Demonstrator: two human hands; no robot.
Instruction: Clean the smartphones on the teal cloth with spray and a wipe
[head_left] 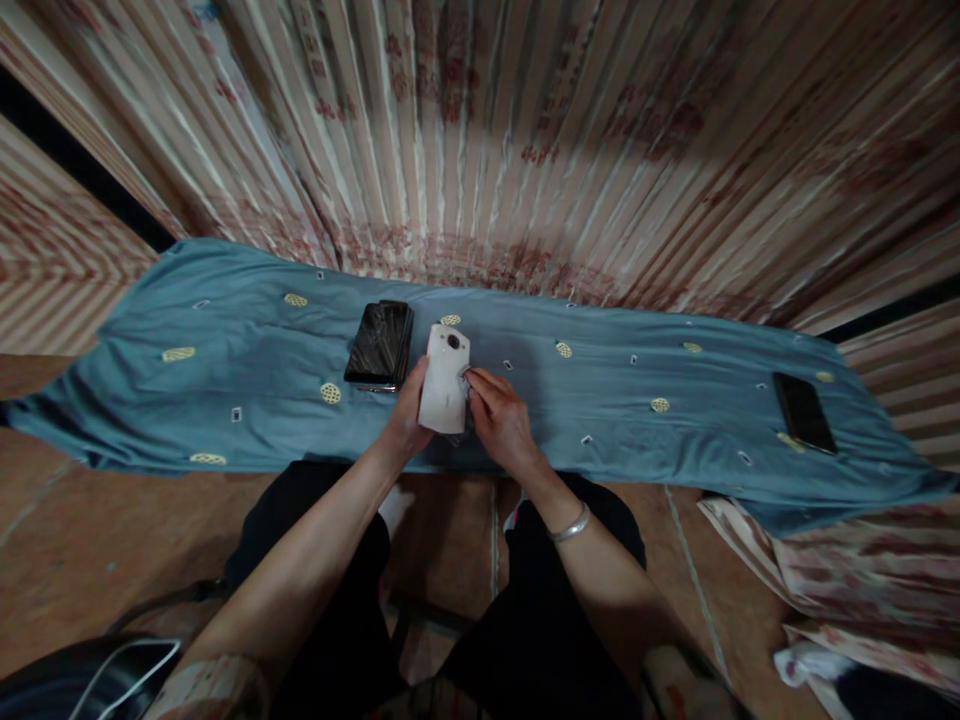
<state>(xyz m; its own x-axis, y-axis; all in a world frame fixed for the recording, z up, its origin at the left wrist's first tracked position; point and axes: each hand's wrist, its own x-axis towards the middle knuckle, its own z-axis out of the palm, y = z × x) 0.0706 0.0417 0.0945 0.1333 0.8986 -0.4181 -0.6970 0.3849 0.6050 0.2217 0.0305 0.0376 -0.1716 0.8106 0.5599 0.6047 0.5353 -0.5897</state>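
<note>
Here | oblong white phone | in left grip | creased blue cloth

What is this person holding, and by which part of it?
A white phone. The left hand grips its left edge; the right hand is at its right edge, perhaps pinching something there.

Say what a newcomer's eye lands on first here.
Likely the white phone, bright against the blue cloth, held in the left hand with the right hand at its edge. Next, the glossy dark stack just to its left, then a lone dark phone near the cloth's right end.
</note>
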